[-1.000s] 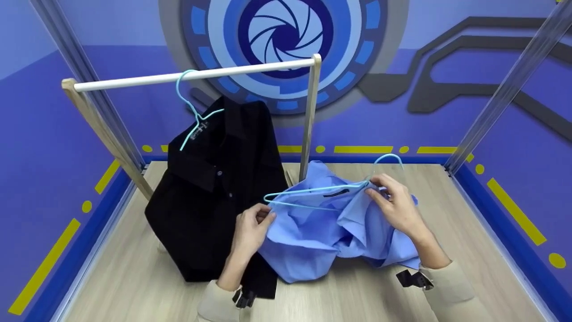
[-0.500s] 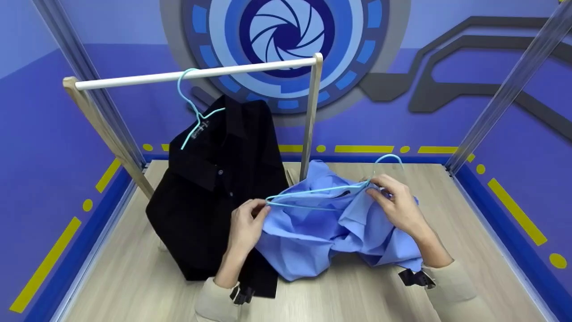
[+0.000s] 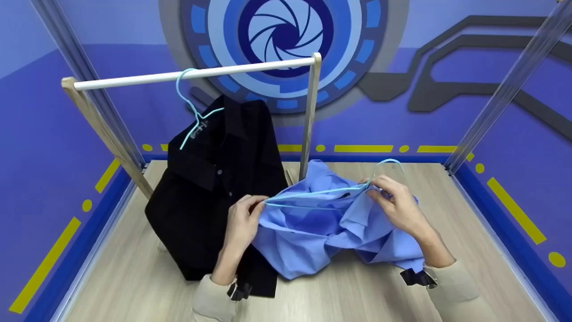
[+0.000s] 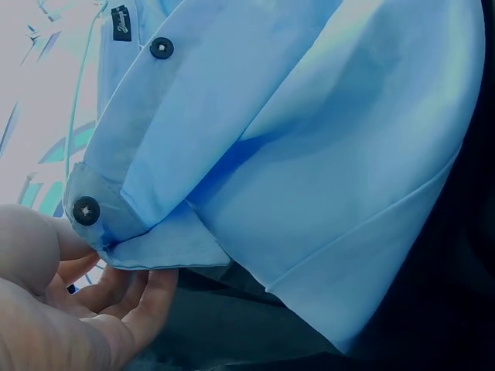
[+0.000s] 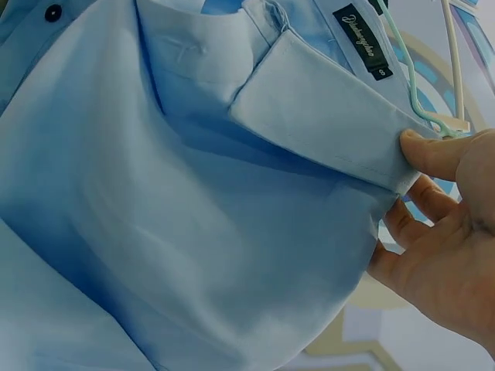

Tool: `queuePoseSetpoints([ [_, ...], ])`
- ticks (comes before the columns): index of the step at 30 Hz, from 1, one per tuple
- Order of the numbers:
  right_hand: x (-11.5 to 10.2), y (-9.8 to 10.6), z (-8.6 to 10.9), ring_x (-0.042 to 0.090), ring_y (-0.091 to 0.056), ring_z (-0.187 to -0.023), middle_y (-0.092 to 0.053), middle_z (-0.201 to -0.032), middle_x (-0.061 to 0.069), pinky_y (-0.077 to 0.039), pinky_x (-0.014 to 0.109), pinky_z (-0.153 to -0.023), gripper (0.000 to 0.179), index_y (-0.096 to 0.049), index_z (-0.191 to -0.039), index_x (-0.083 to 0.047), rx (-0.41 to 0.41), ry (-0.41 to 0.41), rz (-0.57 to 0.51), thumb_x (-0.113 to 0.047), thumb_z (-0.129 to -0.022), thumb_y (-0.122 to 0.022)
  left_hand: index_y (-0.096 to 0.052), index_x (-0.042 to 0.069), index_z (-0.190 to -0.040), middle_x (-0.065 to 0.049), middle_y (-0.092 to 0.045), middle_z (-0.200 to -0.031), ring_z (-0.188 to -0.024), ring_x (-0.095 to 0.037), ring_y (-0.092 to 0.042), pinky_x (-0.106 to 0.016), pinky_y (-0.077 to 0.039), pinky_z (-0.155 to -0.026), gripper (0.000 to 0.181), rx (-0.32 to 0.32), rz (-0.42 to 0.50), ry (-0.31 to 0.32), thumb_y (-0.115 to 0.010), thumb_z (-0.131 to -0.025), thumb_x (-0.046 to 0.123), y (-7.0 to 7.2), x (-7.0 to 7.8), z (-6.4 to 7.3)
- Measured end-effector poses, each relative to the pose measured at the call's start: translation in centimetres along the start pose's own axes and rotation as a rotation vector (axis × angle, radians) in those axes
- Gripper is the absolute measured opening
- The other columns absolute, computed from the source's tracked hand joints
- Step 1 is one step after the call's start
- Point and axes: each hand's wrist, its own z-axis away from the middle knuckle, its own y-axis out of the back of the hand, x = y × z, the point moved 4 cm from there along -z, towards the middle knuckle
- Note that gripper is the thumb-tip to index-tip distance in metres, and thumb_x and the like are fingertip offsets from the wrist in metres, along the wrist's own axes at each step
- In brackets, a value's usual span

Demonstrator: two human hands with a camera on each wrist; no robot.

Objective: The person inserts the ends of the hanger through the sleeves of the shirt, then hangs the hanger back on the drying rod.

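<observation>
A light blue button shirt (image 3: 295, 241) hangs in loose folds between both hands, low over the wooden surface. A light turquoise hanger (image 3: 313, 194) lies across its neck opening, hook up at the right. My left hand (image 3: 241, 223) pinches the shirt's edge by the hanger's left end. In the left wrist view, thumb and fingers grip the cloth beside a dark button (image 4: 87, 210). My right hand (image 3: 400, 208) pinches the shirt collar (image 5: 325, 116) near the base of the hook. The dark neck label (image 5: 363, 42) shows inside the collar in the right wrist view.
A black shirt (image 3: 196, 223) on a turquoise hanger (image 3: 187, 100) hangs from the white rail (image 3: 250, 69) of a wooden rack, left of the blue shirt. The rack's right post (image 3: 309, 120) stands just behind the blue shirt. Blue panels with metal corner posts enclose the wooden surface (image 3: 473, 232).
My left hand has moved slightly left and up, from below the hanger's left end to that end, drawing the blue cloth along. The right hand stays nearly in place; the hook has dipped a little.
</observation>
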Motion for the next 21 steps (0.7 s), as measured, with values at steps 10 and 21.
queuePoseSetpoints([
  [10, 0.3, 0.0, 0.3, 0.02, -0.064, -0.111, -0.071, -0.118, 0.0, -0.046, 0.017, -0.091, 0.031, -0.074, -0.118, -0.006, -0.042, -0.005, 0.015, 0.012, -0.095, -0.063, -0.079, 0.005, -0.101, -0.001, -0.072, -0.09, -0.078, -0.018, -0.064, -0.036, -0.05, -0.073, 0.01, 0.013, -0.041, -0.06, -0.071, -0.096, 0.004, 0.4, 0.5, -0.5],
  [21, 0.4, -0.2, 0.4, 0.016, -0.064, -0.097, -0.071, -0.115, 0.005, -0.046, 0.018, -0.08, 0.027, -0.074, -0.117, -0.006, -0.024, 0.049, 0.094, 0.009, -0.097, -0.063, -0.079, 0.005, -0.101, -0.001, -0.07, -0.089, -0.079, -0.019, -0.064, -0.038, -0.051, -0.074, 0.01, 0.015, -0.063, -0.087, -0.07, -0.097, 0.005, 0.4, 1.1, -0.6],
])
